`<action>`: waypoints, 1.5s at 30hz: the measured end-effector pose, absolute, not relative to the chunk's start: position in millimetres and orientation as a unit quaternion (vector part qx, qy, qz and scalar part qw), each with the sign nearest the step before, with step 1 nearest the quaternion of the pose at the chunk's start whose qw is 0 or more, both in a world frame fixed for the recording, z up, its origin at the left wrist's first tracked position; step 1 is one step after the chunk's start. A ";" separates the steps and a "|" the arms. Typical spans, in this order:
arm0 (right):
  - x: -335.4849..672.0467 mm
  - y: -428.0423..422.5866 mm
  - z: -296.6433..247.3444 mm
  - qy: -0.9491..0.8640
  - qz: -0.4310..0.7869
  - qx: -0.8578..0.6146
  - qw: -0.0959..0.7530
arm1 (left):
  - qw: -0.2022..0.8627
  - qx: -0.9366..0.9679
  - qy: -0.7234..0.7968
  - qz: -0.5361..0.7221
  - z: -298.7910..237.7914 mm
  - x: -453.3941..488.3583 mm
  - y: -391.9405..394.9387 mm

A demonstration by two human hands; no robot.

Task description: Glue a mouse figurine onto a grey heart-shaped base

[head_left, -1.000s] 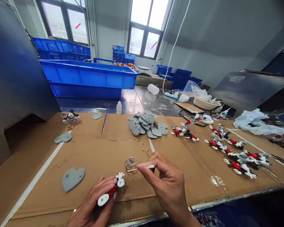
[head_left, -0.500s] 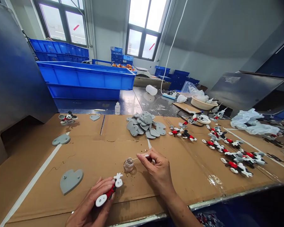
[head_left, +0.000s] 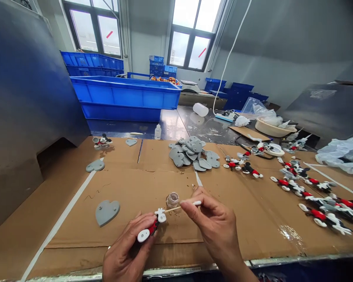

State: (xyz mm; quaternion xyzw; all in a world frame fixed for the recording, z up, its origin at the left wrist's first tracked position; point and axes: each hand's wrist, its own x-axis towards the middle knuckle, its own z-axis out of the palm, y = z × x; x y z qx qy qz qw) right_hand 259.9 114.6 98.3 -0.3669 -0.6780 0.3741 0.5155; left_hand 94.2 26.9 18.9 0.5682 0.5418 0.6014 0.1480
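Note:
My left hand [head_left: 129, 244] is closed around a small mouse figurine [head_left: 153, 228], red and black with white feet and a white glove. The figurine lies tilted, its soles turned toward me. Pinched in my right hand [head_left: 216, 223] is a cotton swab [head_left: 197, 203] with a thin wooden stick. The bare tip of the stick reaches the white parts of the figurine; whether it touches is too small to tell. Just behind the stick stands a small glass jar [head_left: 173, 200]. A grey heart-shaped base [head_left: 107, 212] with two pegs lies left of my hands.
A pile of grey heart bases [head_left: 191, 152] lies behind the jar. Several mouse figurines [head_left: 317, 215] lie in rows at right. One figurine [head_left: 102, 141] stands at far left. A dropper bottle [head_left: 158, 132] and blue crates [head_left: 123, 96] are at the back.
My right hand has brought the swab's stick out of the jar and over to the figurine. The view has swung left, shifting the scene to the right. My left hand keeps hold of the figurine.

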 end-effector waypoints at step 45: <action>265.7 140.4 84.8 -0.749 0.222 -0.402 0.478 | 0.080 0.658 0.504 0.553 5.1 81.3 31.1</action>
